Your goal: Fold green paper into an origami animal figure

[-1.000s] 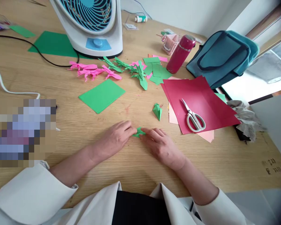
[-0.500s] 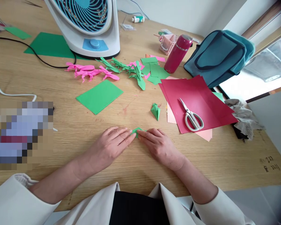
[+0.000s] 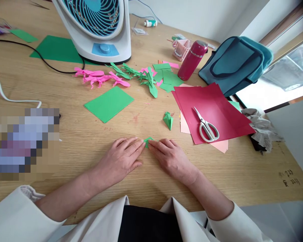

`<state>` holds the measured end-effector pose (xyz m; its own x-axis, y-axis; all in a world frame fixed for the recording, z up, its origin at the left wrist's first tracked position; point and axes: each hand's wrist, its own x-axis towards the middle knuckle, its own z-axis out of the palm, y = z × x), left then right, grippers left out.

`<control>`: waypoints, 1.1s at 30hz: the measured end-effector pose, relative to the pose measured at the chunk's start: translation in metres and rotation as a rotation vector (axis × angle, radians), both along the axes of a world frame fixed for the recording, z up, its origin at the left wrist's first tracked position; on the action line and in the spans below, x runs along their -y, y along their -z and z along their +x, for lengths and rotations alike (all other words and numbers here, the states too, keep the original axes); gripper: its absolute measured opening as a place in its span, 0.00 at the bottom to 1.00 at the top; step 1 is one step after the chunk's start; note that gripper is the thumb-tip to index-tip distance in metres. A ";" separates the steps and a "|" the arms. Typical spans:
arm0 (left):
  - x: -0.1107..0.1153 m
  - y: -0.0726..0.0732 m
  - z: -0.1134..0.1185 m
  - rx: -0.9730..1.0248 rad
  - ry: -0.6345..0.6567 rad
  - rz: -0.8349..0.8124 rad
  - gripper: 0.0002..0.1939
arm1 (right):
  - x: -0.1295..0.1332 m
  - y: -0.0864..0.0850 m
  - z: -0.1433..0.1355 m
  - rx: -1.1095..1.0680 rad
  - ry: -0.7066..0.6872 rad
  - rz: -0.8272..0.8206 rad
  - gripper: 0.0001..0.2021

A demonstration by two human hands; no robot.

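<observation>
A small piece of folded green paper (image 3: pixel 148 142) lies on the wooden table between my hands. My left hand (image 3: pixel 123 158) presses its fingertips on the paper's left side, the thumb held apart from the fingers and resting lower down. On the right side, my right hand (image 3: pixel 170 159) holds the paper with its fingers close together; its thumb is hidden. The fingers cover both ends of the piece, so only its peaked middle shows. Just beyond my right hand sits a folded green paper shape (image 3: pixel 168 120), pointed at the bottom.
Green sheets (image 3: pixel 109 104) lie ahead on the left. White-handled scissors (image 3: pixel 207 126) rest on red paper (image 3: pixel 224 111) at right. Behind are pink folded figures (image 3: pixel 97 77), green folded figures (image 3: pixel 150 82), a fan (image 3: pixel 103 37), a red flask (image 3: pixel 192 60) and a teal bag (image 3: pixel 237 64).
My left thumb has moved down and away from the paper, while the left fingers stay at its edge. My right hand keeps nearly the same place. The view has shifted slightly.
</observation>
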<state>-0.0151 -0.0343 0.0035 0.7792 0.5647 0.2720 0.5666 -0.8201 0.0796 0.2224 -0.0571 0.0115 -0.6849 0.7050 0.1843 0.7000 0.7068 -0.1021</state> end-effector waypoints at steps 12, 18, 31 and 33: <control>0.002 0.007 -0.006 0.065 0.023 -0.011 0.20 | 0.007 -0.007 0.001 0.010 -0.015 -0.022 0.17; -0.002 0.002 -0.005 0.077 0.019 -0.030 0.18 | 0.008 -0.006 -0.001 -0.013 0.003 -0.024 0.14; 0.003 0.012 -0.011 0.066 -0.001 -0.094 0.24 | 0.012 -0.003 -0.008 0.019 0.052 0.019 0.14; 0.002 0.008 -0.012 0.056 -0.006 -0.105 0.23 | 0.016 -0.003 -0.011 0.059 0.075 0.031 0.14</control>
